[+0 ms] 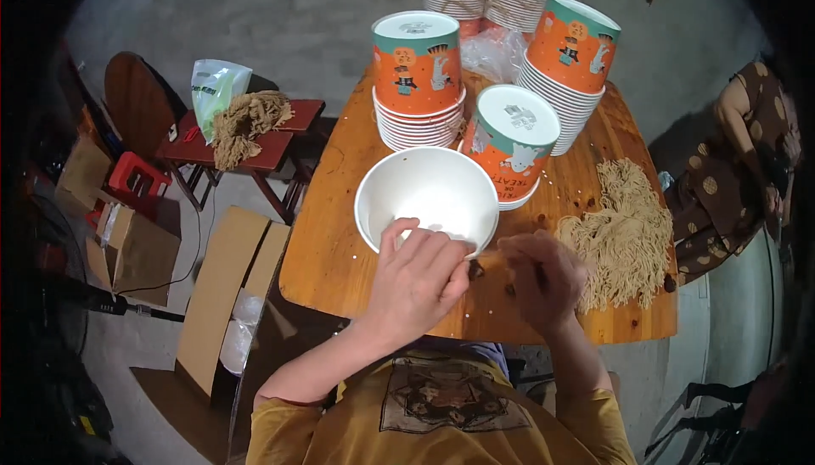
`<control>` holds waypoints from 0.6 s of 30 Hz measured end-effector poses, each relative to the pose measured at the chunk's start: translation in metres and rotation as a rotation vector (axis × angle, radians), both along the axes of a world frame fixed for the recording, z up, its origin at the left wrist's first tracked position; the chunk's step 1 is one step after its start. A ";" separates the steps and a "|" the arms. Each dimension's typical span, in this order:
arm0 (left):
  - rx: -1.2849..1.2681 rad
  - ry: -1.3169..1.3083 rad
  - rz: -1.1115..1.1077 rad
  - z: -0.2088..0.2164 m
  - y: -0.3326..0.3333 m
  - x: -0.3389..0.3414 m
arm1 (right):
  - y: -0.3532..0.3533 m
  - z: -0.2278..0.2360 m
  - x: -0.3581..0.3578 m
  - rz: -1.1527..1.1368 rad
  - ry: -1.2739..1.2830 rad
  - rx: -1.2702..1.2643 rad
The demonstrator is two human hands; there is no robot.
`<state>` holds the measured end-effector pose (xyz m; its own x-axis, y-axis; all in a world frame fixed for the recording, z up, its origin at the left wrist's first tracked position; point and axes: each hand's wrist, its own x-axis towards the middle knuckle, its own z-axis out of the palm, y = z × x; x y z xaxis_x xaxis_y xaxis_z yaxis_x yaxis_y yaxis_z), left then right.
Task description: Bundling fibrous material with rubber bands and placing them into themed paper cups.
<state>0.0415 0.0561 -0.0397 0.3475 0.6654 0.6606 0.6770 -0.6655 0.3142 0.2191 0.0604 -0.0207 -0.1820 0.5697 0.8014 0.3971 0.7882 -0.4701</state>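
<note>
Found white tub (424,178) near the front of the table (327,249), mouth up, just before upturned orange-and-green tubs (414,79); cannot tell whether resting or lifted. Noted left hand (423,278) closed on the near rim, fingers over the lip, thumb outside; saw right hand (550,277) apart from it, blurred, between tub and tan cord bundle (628,240). Cannot tell whether pinching anything there. Judged likely paper: light, easily nudged, stiffest at the rolled rim, springier down the wall, perhaps slick if coated. Might crease under a hard squeeze. Best held at the rim, or steadied with a flat palm low outside. Would treat cord as soft, limp, tangle-prone; best drawn singly from a loose edge.
</note>
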 end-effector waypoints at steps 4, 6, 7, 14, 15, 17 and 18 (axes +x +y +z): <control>0.009 -0.051 0.080 -0.020 -0.008 0.001 | -0.005 0.003 -0.006 0.008 -0.143 0.113; -0.033 -0.129 0.041 -0.021 -0.012 0.007 | -0.010 0.007 -0.007 -0.001 -0.063 0.133; -0.047 -0.156 0.017 -0.023 -0.013 0.009 | -0.016 0.010 -0.005 -0.037 -0.082 0.089; -0.241 -0.124 -0.052 -0.015 -0.011 -0.024 | 0.035 0.020 -0.024 -0.112 -0.092 -0.343; -0.247 -0.156 -0.061 -0.017 -0.010 -0.025 | 0.048 0.013 -0.024 -0.027 -0.053 -0.386; -0.209 -0.231 -0.078 -0.026 -0.005 -0.025 | 0.068 -0.005 -0.026 -0.012 -0.094 -0.377; -0.215 -0.229 -0.092 -0.027 -0.005 -0.025 | 0.071 -0.008 -0.030 -0.076 -0.168 -0.367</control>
<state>0.0168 0.0512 -0.0665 0.2710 0.7709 0.5764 0.5126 -0.6224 0.5915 0.1887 0.1315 -0.0287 -0.2394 0.8289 0.5056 0.5424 0.5461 -0.6384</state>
